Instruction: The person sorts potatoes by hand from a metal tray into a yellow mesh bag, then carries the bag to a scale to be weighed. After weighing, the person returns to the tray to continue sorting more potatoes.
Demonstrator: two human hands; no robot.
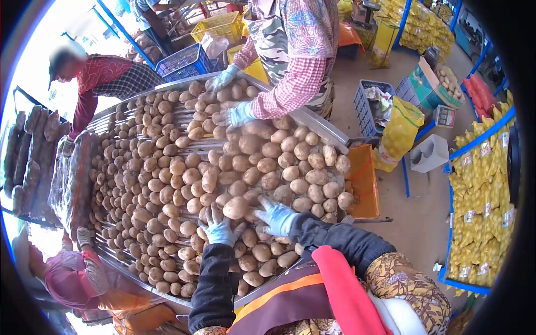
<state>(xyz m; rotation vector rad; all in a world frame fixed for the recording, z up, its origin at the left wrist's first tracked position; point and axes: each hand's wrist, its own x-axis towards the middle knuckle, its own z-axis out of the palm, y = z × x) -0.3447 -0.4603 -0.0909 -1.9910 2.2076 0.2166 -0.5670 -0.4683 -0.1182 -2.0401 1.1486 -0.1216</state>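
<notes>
Potatoes [209,180] cover a slatted metal sorting table in front of me. My left hand [219,228], in a pale blue and white glove, rests on them with its fingers spread. To its right, my right hand [277,218] wears the same kind of glove, its fingers stretched out toward the left over the potatoes. One larger, pale potato [236,207] lies between the two hands, close to the fingertips of both. Neither hand is wrapped around a potato.
Across the table, a person's gloved hands [239,114] work among the potatoes. Two more people stand at the left end, beside a filled bag [82,181]. An orange chute [363,181] adjoins the right end. Yellow net bags [483,206] are stacked at far right.
</notes>
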